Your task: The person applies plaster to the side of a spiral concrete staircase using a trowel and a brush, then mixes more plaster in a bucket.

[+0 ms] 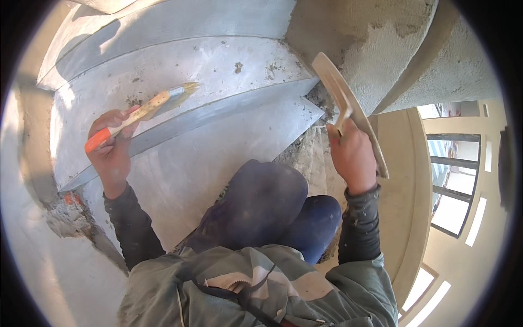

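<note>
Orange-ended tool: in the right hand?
No, the left hand grips the orange-ended tool, while the right hand holds the float by its handle.

The brush (156,104) has a cream and orange handle (148,109) and, blurrily, perhaps yellowish bristles (190,86). The float (356,107) is tan, the trousers (261,201) navy.

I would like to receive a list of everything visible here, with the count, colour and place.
paintbrush: one, cream and orange, in left hand
hand float: one, tan, in right hand
steps: at least two, grey, centre and upper left
plastered surface: one, grey-beige, upper right
window: one, black frame, right side
trousers: one pair, dark blue, lower centre
jacket: one, grey-green, bottom
sleeves: two, dark, at the wrists
hands: two, bare, left and right
</note>
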### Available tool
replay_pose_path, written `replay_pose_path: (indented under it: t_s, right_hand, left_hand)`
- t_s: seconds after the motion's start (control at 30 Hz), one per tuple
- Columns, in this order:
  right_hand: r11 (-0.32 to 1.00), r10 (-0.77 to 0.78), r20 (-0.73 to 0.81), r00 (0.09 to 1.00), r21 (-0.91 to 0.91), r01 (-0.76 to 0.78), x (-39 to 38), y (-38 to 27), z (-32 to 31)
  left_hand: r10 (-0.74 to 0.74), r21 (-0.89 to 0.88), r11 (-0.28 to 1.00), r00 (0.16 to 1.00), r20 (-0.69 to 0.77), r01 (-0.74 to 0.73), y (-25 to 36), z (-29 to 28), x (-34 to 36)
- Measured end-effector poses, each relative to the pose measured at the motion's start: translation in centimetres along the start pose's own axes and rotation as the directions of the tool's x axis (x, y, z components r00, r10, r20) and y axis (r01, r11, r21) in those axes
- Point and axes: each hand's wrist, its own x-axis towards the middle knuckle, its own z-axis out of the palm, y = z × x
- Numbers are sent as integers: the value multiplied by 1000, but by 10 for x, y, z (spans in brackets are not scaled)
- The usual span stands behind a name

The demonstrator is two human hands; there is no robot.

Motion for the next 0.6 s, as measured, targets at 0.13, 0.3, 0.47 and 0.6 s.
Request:
replay_pose_path:
  t_s: [0.13, 0.3, 0.47, 0.6]
  right_hand:
    - [1000, -24, -28, 999, -17, 24, 48, 5, 35]
    - [999, -22, -72, 997, -44, 18, 77, -19, 35]
    - [1000, 31, -97, 995, 8, -30, 28, 2, 5]
    - [997, -42, -81, 996, 61, 47, 31, 14, 17]
  left_hand:
    - [73, -43, 997, 991, 108, -69, 5, 28, 14]
    - [67, -158, 987, 975, 211, -34, -2, 58, 11]
    - [175, -141, 979, 960, 218, -147, -12, 39, 6]
    - [19, -165, 986, 995, 100, -2, 1, 40, 24]
